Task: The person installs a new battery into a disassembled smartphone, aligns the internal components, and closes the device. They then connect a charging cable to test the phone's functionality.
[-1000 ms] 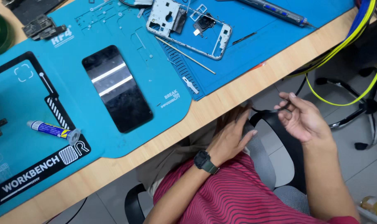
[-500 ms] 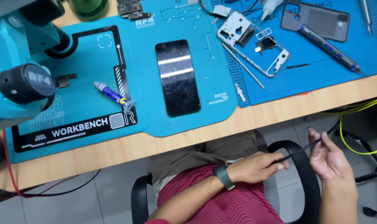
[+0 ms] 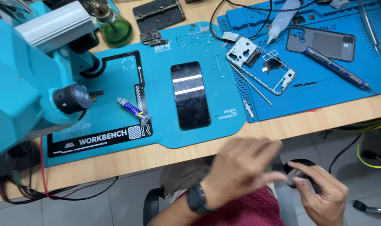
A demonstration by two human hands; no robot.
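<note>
A thin dark strip point(image 3: 292, 172) is pinched between the fingertips of the right hand point(image 3: 322, 196), below the wooden desk's point(image 3: 165, 155) edge, over the lap. It seems light and limp, best taken by its ends. The left hand point(image 3: 236, 169) is blurred (its grip cannot be told). On the desk, a glass bottle point(image 3: 113, 26) is filled with green liquid, near a black phone point(image 3: 190, 95).
</note>
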